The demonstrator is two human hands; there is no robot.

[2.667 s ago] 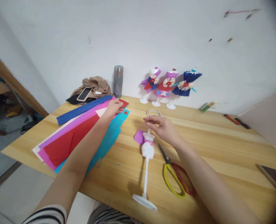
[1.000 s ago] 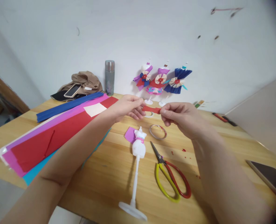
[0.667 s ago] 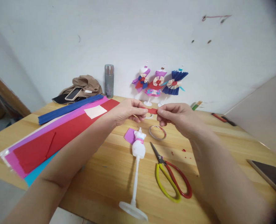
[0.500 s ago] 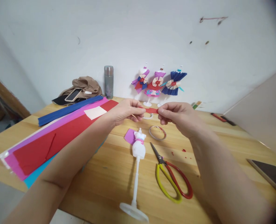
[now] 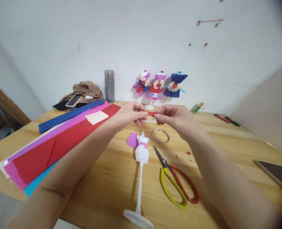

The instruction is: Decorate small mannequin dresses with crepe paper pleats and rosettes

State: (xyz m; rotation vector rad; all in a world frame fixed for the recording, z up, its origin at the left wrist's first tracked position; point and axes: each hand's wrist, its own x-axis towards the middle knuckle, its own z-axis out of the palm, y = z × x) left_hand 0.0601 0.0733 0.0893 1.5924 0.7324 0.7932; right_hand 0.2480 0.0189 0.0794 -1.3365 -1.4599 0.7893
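Note:
A short red paper strip (image 5: 151,113) is stretched between my two hands above the table. My left hand (image 5: 134,113) pinches its left end, and my right hand (image 5: 171,115) pinches the right end. Below them lies a small white mannequin (image 5: 141,153) on a stand, a pink band around its waist. A purple paper piece (image 5: 132,140) lies beside its upper part. Scissors (image 5: 165,163) with one yellow and one red handle rest to its right, blades slightly apart. Just above the scissors is a roll of tape (image 5: 152,136); another tape ring (image 5: 150,120) shows partly behind my hands.
Crepe paper sheets (image 5: 67,140) in several colours lie at left, a cream piece (image 5: 97,117) on top. Behind are a flask (image 5: 110,86), a phone (image 5: 74,100), a brown cloth (image 5: 88,90) and three dressed mannequins (image 5: 158,86). A dark flat object (image 5: 276,175) lies at right.
My right hand has moved left, closer to my left hand, so less of the red strip shows between them. The view has shifted slightly.

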